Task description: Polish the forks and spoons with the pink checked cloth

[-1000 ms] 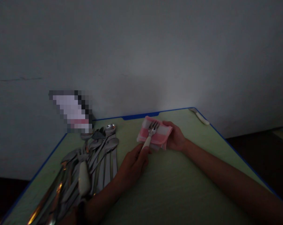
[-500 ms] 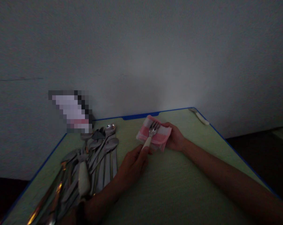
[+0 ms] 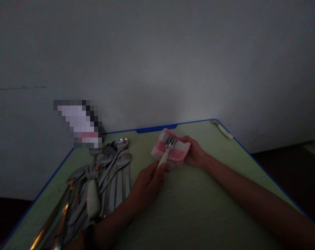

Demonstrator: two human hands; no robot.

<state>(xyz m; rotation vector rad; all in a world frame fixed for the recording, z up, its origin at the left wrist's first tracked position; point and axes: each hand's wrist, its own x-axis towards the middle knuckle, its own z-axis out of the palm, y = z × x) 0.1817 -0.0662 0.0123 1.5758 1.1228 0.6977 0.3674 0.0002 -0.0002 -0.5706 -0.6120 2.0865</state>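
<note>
My left hand point(image 3: 149, 180) is closed round the white handle of a small fork point(image 3: 167, 150), whose tines rest on a folded pink and white checked cloth point(image 3: 176, 153). My right hand point(image 3: 196, 152) grips that cloth from its right side, fingers curled under and behind it. Both sit toward the back middle of a pale green table point(image 3: 199, 208) with a blue rim.
A heap of metal spoons and other cutlery point(image 3: 102, 177) lies along the table's left side, one piece with a white handle point(image 3: 93, 203). Another white-handled utensil point(image 3: 222, 129) lies at the far right corner. A blurred-out object point(image 3: 79, 123) stands against the wall.
The cloth and fork have shifted very slightly; both hands keep their hold in nearly the same place.
</note>
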